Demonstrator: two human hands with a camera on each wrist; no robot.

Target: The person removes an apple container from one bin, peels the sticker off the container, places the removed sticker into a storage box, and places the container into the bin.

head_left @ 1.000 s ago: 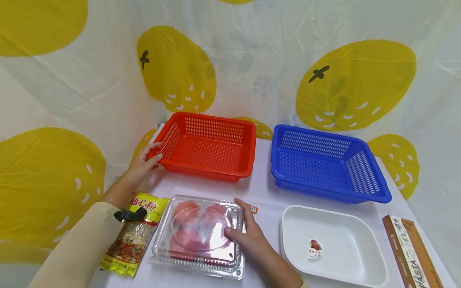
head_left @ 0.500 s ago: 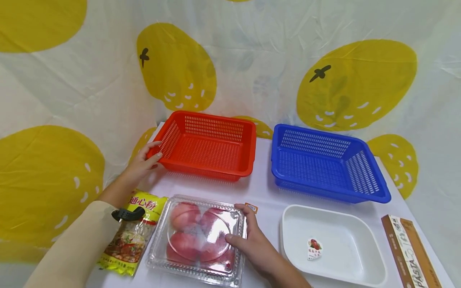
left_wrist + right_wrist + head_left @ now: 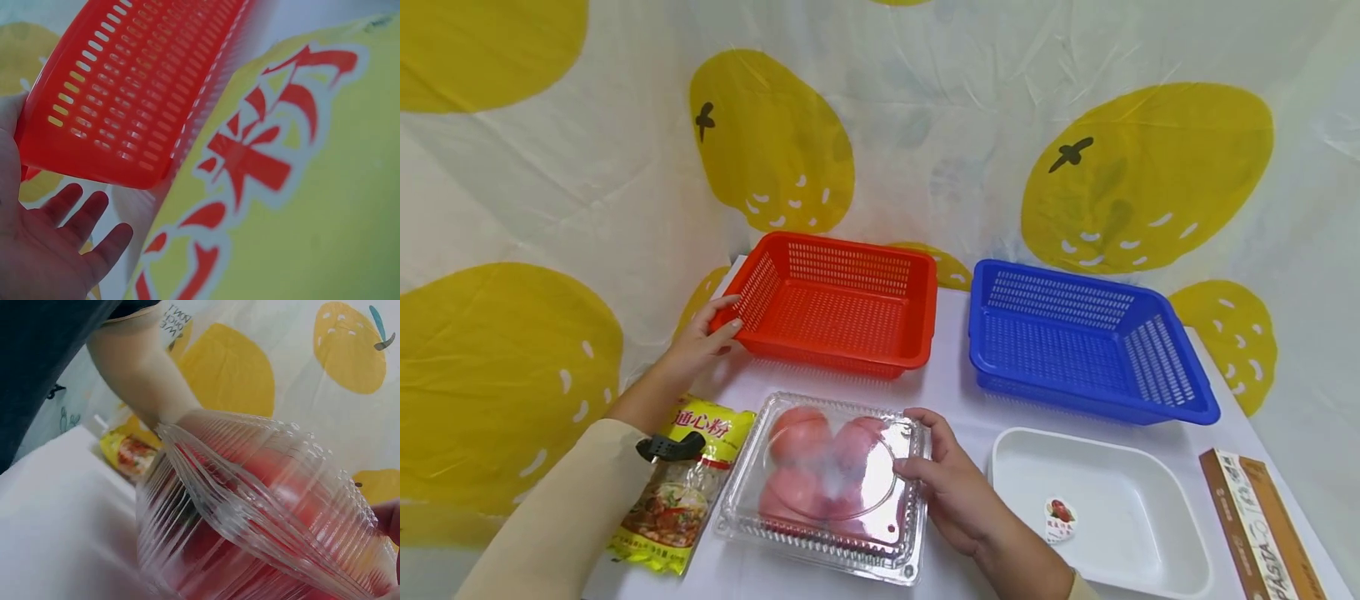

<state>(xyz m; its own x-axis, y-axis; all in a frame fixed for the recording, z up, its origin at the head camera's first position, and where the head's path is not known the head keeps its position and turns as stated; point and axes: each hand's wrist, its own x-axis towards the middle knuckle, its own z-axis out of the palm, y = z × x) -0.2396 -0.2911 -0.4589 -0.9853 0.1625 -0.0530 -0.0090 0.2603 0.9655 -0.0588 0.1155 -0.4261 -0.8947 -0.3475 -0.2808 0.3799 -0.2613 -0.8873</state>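
In the head view, my right hand (image 3: pixel 958 483) grips the right edge of a clear plastic clamshell box (image 3: pixel 741 500), thumb over the lid. Several round pinkish-red fruits (image 3: pixel 801 435) show through the plastic. The right wrist view shows the ribbed side of the clamshell (image 3: pixel 250 512) close up, tilted in that picture, with part of the hand at the right edge. My left hand (image 3: pixel 703 342) holds the near left corner of a red plastic basket (image 3: pixel 842 321). In the left wrist view, three fingers (image 3: pixel 84 219) of that hand stand free below the basket's perforated wall.
A yellow bag of pasta (image 3: pixel 673 500) lies under my left forearm, left of the clamshell. A blue basket (image 3: pixel 1090 400) stands at the back right. In front of it sits a white tub (image 3: pixel 1120 517), and a brown pasta box (image 3: pixel 1262 525) lies at the far right.
The clamshell and my right hand have shifted up and to the right in the head view. The hand now covers the small orange label seen earlier. My left hand stays at the red basket.
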